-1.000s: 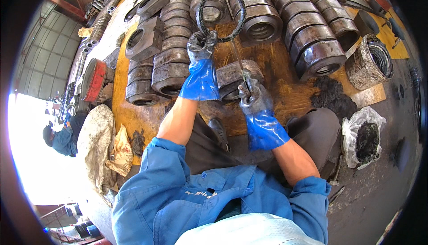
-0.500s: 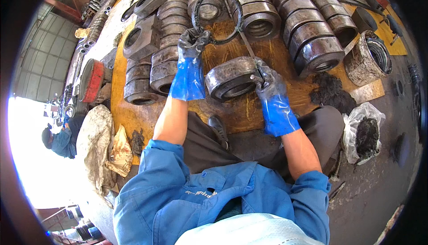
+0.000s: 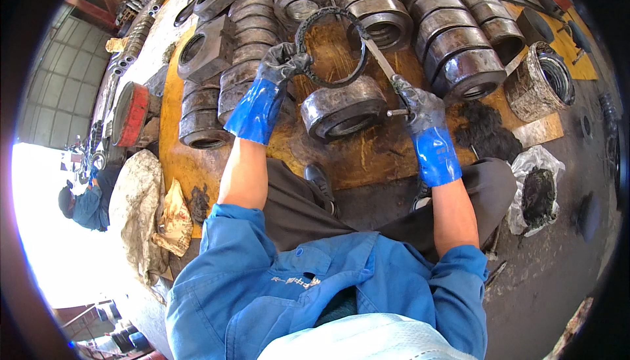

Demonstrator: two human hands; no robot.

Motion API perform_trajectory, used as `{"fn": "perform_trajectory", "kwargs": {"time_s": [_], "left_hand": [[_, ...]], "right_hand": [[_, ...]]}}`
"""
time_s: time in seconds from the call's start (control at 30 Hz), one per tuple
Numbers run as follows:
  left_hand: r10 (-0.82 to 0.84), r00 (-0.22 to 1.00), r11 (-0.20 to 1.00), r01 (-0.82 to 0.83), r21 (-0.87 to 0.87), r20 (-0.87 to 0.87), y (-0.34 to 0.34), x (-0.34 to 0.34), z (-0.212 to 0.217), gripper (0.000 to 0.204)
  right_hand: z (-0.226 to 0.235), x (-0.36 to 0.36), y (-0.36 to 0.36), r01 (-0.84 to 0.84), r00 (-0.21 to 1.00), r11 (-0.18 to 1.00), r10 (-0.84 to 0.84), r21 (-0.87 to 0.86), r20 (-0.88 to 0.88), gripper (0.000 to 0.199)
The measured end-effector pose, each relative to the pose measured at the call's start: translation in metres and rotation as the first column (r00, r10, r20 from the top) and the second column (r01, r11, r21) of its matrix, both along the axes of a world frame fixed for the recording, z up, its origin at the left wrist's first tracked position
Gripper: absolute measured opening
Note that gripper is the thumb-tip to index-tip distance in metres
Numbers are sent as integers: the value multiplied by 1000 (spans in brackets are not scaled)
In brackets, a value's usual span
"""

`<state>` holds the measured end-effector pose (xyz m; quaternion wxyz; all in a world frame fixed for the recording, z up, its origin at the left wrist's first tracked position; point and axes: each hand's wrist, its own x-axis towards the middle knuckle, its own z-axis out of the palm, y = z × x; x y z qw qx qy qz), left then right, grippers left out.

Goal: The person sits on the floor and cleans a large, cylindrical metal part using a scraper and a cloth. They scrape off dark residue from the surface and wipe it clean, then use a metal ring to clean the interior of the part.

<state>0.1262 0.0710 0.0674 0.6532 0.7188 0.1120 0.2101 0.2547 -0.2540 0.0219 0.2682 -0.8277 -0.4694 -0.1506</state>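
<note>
My left hand [image 3: 283,63], in a blackened blue rubber glove, is closed on the left side of a thin black ring [image 3: 336,84] with a dark, greasy-looking surface. A flat metal bar [image 3: 380,58], like a scraper or file, is gripped in my gloved right hand [image 3: 421,105]. Its far end meets the ring's upper right rim. A short metal rod end sticks out to the left of that hand; whether it belongs to the bar is hidden. Just below the held ring, a thick steel collar [image 3: 341,103] lies on the yellow-brown worktop [image 3: 367,163].
Rows of threaded steel collars [image 3: 456,45] line the far side, with square blocks [image 3: 209,52] at left. A dirty bucket [image 3: 535,88], black rags [image 3: 489,134] and a plastic bag [image 3: 525,163] are at right. Stained cloth [image 3: 139,209] and another person [image 3: 92,206] are at left.
The black ring has shifted right and down. My right hand has moved right and slightly up with the bar, away from the collar. My left hand has tilted but keeps its hold.
</note>
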Motion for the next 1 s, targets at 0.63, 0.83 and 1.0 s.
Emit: {"fn": "perform_trajectory", "kwargs": {"time_s": [0.63, 0.83, 1.0], "left_hand": [[-359, 914, 929, 329, -172, -190, -8, 7, -11, 18], [-106, 992, 994, 106, 2, -75, -18, 21, -29, 14], [-21, 999, 1000, 20, 8, 44, -21, 34, -48, 10]], "right_hand": [[11, 9, -28, -162, 978, 985, 152, 64, 141, 42], [29, -24, -22, -194, 981, 935, 191, 296, 41, 39], [12, -49, -11, -155, 975, 949, 192, 276, -112, 42]]}}
